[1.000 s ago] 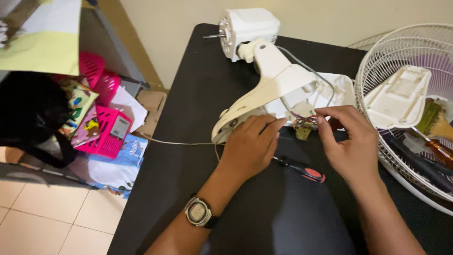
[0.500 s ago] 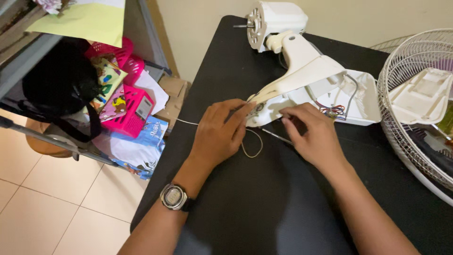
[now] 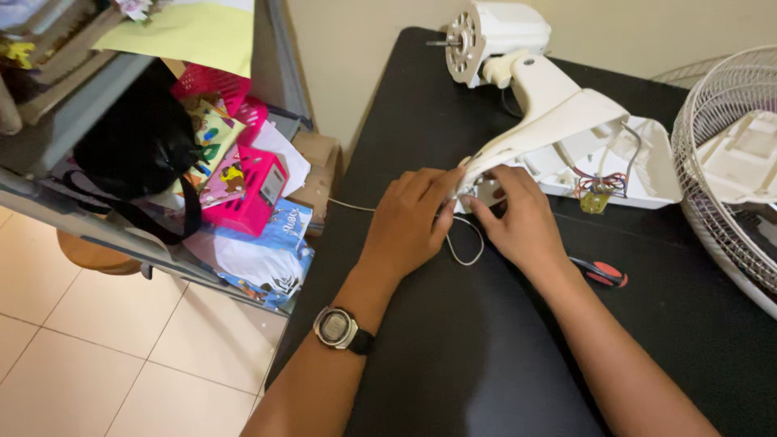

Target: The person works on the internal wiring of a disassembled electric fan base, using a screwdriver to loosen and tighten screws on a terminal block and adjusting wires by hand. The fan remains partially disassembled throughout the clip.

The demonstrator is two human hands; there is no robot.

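Both hands work at the lower end of the fan body (image 3: 558, 121), which lies on its side on the black table (image 3: 453, 356). Left hand (image 3: 409, 222): fingers curled, tips pressed onto the body's end where the white cord (image 3: 465, 247) enters. Whether it actually pinches the cord I can't tell, the knuckles hide it. Right hand (image 3: 518, 222): fingers bent around the same end from the other side, thumb tucked under, gripping the housing edge. Not spread.

Risks, as I judge them:
- Cord loops slack just below the fingers and trails off the table's left edge. A snag or tug there would likely yank it out of the housing or drag the body.
- Housing is open. The coloured wires (image 3: 599, 180) and a small yellow part (image 3: 595, 202) sit exposed just right of the right hand. A wrist sliding that way could pull a joint loose.
- Body rests on a narrow edge with the heavy motor (image 3: 494, 32) at the far end. Hard pushing at the near end could roll or pivot it.
- Screwdriver (image 3: 599, 273) lies touching or just under the right forearm. A nudge may roll it off.
- Fan grille (image 3: 724, 162) is at the right, apart from the hands. Low concern.
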